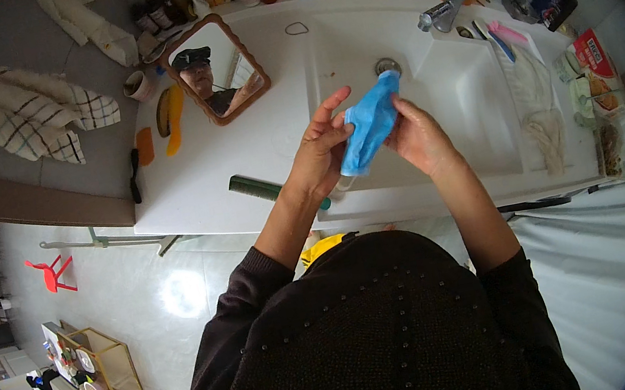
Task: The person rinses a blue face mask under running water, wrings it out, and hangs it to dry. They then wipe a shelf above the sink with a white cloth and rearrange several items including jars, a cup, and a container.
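Observation:
A blue disposable face mask [370, 126], partly folded and creased, is held over the white basin [456, 127] between both hands. My left hand [322, 147] grips its left edge with the thumb on the blue face and a finger stretched out. My right hand [416, 131] holds the right edge, thumb near the top. Beyond the mask's upper end is the metal drain [387, 66]. A green comb [255, 187] lies on the counter beside my left forearm, which hides part of it. A framed mirror [217, 69] lies farther back on the left.
Orange combs [171, 122] and a cup [138, 86] stand left of the mirror. The metal faucet [446, 11] rises at the back right. A dark hair tie [296, 28] lies behind the basin. Along the right edge are cloths [535, 89], brushes and a red box [596, 57].

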The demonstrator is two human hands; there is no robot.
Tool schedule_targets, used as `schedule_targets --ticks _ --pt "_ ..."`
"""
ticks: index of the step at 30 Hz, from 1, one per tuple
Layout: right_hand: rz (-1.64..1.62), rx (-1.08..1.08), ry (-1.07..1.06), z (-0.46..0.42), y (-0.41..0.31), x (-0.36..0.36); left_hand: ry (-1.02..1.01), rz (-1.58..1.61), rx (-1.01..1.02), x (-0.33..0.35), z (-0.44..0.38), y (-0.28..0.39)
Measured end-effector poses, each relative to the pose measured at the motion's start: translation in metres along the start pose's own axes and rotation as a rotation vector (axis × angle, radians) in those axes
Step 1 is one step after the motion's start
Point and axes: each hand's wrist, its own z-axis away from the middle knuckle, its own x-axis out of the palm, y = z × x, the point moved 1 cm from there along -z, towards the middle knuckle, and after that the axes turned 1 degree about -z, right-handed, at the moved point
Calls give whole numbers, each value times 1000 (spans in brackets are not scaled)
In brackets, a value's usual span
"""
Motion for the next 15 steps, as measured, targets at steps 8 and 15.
schedule_targets --ticks 8,15 --pt "-19 -111 -13 8 -16 5 -4 102 -111 -10 4 -15" --pt "204 -111 5 18 -5 12 11 -57 -164 -13 2 -23"
